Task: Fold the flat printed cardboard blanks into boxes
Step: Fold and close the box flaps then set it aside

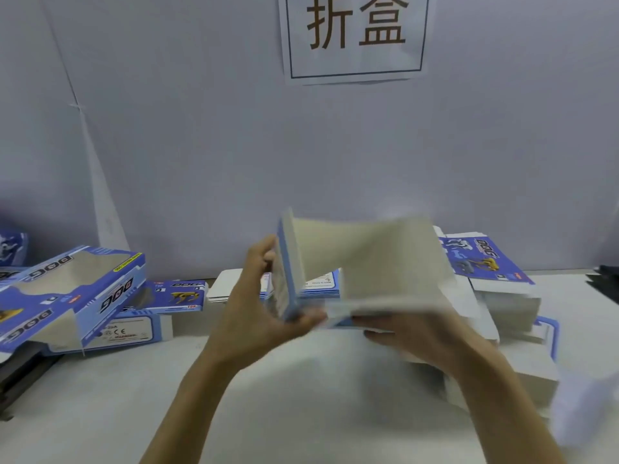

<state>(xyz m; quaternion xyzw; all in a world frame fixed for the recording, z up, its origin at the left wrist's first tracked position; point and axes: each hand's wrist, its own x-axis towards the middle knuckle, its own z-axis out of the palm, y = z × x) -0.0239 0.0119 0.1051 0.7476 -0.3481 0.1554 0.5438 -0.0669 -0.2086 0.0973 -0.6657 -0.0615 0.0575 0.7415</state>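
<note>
A half-opened cardboard blank (365, 262), blue print outside and plain grey inside, is held above the table's middle; it is blurred by motion. My left hand (258, 303) grips its upright left panel, fingers behind and thumb at the lower corner. My right hand (398, 333) holds its lower edge from beneath, fingers pointing left. A folded blue box (77, 293) with a window cutout lies at the left. A stack of flat printed blanks (492, 266) sits at the back right.
More flat blanks (177, 296) lie behind the hands at centre-left, and a white stack (522, 373) sits at the right under my forearm. A grey wall with a paper sign (355, 35) stands behind the white table (110, 406). A dark object (20, 376) is at the left edge.
</note>
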